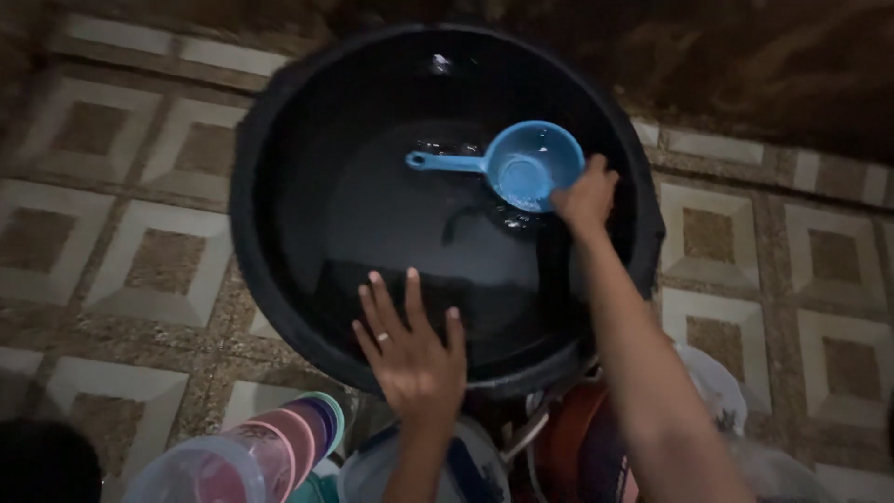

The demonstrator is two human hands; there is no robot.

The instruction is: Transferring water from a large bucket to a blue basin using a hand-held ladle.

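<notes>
R hand (585,197) on blue dipper (521,168), black tub (279,270)

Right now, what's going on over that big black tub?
A person leans over a large black tub of water standing on a patterned tile floor. The right hand grips the rim of a blue dipper that sits on the water, handle pointing left. The left hand is spread open over the tub's near edge, holding nothing. A stack of coloured plastic cups lies below the tub.
</notes>
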